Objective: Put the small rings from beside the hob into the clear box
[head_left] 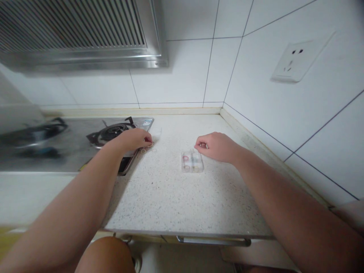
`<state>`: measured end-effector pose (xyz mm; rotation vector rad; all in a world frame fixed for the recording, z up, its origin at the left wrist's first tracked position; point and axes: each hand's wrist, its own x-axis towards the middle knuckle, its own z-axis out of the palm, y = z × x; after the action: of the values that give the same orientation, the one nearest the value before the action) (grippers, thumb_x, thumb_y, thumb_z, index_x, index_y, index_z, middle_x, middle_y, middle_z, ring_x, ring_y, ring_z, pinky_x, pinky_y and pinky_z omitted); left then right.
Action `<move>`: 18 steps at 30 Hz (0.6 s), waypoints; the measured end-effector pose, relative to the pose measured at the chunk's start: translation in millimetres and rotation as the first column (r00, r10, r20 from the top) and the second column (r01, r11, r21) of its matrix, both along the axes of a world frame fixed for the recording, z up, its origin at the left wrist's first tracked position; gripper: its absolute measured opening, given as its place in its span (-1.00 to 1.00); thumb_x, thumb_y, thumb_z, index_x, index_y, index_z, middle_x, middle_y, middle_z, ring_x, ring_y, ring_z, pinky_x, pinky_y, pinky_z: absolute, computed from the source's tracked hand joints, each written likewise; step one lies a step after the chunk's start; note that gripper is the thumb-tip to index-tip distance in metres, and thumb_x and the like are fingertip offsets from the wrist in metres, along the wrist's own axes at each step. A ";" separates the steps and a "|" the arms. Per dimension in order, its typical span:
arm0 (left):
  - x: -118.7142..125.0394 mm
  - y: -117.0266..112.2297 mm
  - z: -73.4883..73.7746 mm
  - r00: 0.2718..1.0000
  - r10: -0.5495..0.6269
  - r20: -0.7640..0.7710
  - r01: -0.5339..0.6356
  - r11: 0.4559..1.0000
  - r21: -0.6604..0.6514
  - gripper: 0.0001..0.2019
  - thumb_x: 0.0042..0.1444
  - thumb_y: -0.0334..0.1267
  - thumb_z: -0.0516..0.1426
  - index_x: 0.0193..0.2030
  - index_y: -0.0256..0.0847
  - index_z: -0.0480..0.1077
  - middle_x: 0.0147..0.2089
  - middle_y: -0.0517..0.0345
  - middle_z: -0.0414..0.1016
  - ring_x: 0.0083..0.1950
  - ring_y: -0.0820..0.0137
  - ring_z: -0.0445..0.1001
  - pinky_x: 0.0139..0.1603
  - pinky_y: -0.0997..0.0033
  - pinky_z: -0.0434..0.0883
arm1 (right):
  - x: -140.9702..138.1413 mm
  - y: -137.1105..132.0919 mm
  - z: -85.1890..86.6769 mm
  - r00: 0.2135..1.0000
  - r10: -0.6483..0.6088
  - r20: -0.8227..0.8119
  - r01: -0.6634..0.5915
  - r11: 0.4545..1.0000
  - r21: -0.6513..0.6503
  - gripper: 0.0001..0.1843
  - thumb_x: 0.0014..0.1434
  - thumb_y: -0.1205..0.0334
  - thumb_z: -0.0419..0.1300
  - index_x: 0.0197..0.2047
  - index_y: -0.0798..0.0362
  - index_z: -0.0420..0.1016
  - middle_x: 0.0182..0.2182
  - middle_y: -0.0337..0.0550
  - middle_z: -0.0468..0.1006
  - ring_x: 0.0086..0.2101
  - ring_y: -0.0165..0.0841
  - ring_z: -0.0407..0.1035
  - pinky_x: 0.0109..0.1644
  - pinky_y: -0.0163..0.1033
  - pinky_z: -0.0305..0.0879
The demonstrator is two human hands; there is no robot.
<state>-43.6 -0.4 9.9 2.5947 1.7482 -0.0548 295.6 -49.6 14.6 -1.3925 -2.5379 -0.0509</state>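
Observation:
On the speckled countertop lies a small clear compartment box (192,162) with reddish and pale ring-shaped items inside. My right hand (217,147) is just to the right of its far corner, fingers curled and thumb pressed to the fingertips. What it pinches, if anything, is too small to make out. To the left, beside the hob, my left hand (138,138) has its fingers closed at a small pale ring (150,145), which it appears to pinch. Another small ring (143,151) rests on the counter just below those fingertips. A faint transparent piece (156,132) lies behind the left hand.
A gas hob (76,127) with black pan supports fills the left side, under a metal range hood (153,38). A dark phone-like object (124,165) lies at the hob's edge below my left wrist. Tiled walls with a socket (294,60) bound the right.

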 end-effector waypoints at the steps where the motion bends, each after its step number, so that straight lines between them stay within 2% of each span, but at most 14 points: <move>1: -0.2 0.4 -0.5 1.000 -0.004 -0.003 0.004 1.000 0.003 -0.72 0.10 -0.05 0.12 -0.19 -0.08 0.58 -0.21 0.08 0.62 -0.25 0.28 0.50 -0.29 0.39 0.27 | -0.1 0.0 0.0 1.000 0.000 0.002 0.000 1.000 -0.001 -0.74 0.22 0.04 0.09 -0.25 -0.09 0.59 -0.33 -0.22 0.64 -0.33 -0.33 0.45 -0.29 -0.24 0.16; 18: -0.6 3.0 -3.0 0.994 -0.057 0.088 0.059 0.998 -0.021 -0.77 0.03 -0.15 0.15 -0.22 -0.03 0.60 -0.23 0.13 0.63 -0.25 0.31 0.52 -0.29 0.39 0.28 | 0.7 -0.1 -0.3 1.000 0.025 0.007 -0.025 1.000 -0.014 -0.74 0.22 0.05 0.10 -0.25 -0.07 0.59 -0.34 -0.21 0.63 -0.35 -0.33 0.44 -0.31 -0.23 0.15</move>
<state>-44.2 2.6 6.9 2.5891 1.6337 0.0374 296.3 -49.7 14.3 -1.3678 -2.5657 -0.0335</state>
